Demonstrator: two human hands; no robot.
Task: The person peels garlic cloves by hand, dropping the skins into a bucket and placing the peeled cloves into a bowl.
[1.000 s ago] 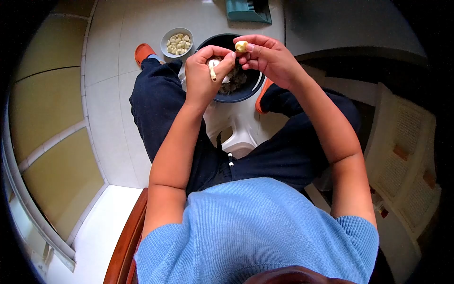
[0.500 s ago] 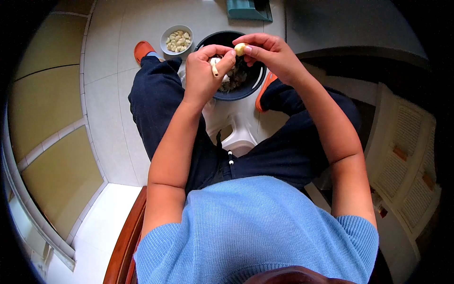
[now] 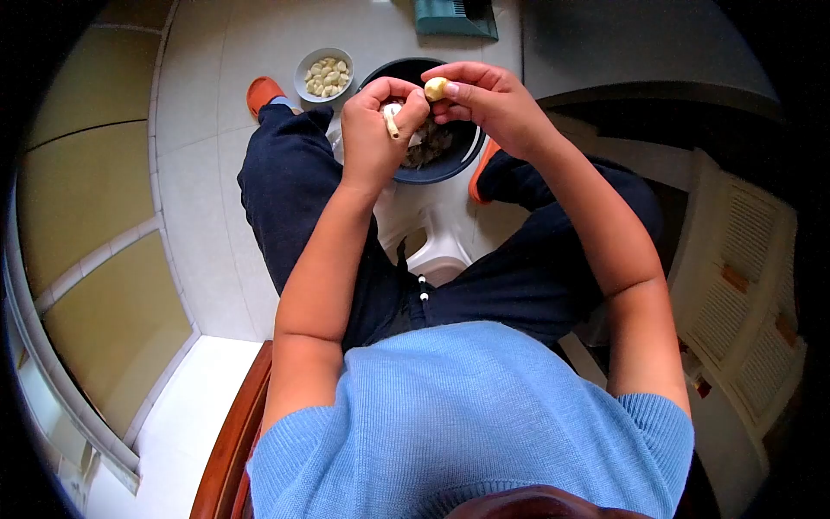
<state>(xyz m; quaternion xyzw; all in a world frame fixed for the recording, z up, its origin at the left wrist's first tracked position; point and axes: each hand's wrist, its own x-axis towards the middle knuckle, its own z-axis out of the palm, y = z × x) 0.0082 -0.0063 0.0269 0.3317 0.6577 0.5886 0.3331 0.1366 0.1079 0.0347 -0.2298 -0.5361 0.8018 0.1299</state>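
My left hand (image 3: 370, 134) is closed around a garlic bulb (image 3: 392, 118), whose pale stem sticks out by the palm; the fingers hide much of it. A yellowish garlic clove (image 3: 435, 88) is pinched between the thumb and fingers of my right hand (image 3: 494, 105). The left fingertips are right beside the clove; whether they touch it I cannot tell. Both hands are above a dark basin (image 3: 471, 145), in which dry garlic skins (image 3: 426, 152) lie. Left of the basin, a white bowl (image 3: 302, 86) holds several peeled garlic cloves (image 3: 328, 76).
A white plastic stool (image 3: 437, 246) stands between my legs, behind the basin. Beyond the basin is a green dustpan (image 3: 454, 24). Orange shoes (image 3: 262, 92) flank the basin and bowl. A wooden chair edge (image 3: 229, 441) shows at lower left, a ribbed pale panel (image 3: 735, 285) at right.
My right hand has shifted slightly left with the clove, which has turned a little between the fingers. The left hand keeps its grip on the garlic bulb, its fingertips slightly changed.
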